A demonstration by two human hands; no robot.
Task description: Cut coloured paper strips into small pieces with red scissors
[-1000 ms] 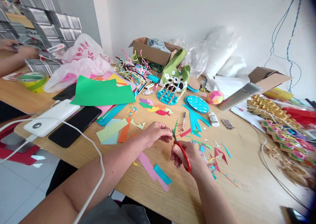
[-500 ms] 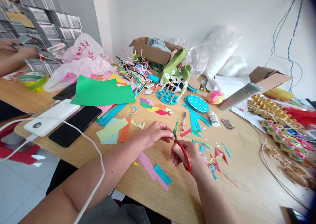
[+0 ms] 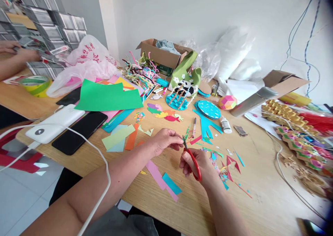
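Observation:
My right hand is wrapped round a pair of red-handled scissors, blades pointing up and away from me. My left hand is closed in a pinch beside the blade tips; whatever sits between its fingertips is too small and hidden to name. Just beyond the blades are green paper scraps and a pen. Several coloured paper fish lie further back. Paper offcuts are scattered right of my right hand, and pink and blue paper strips lie near my left forearm.
A white power bank and a black phone lie at left, a white cable crossing over my left arm. Blue paper discs, a glue bottle and a grey flask stand beyond. A co-worker's hands show far left.
The green strip that stood at the scissor blades is no longer between them; green scraps lie just behind. Both hands have stayed almost in place.

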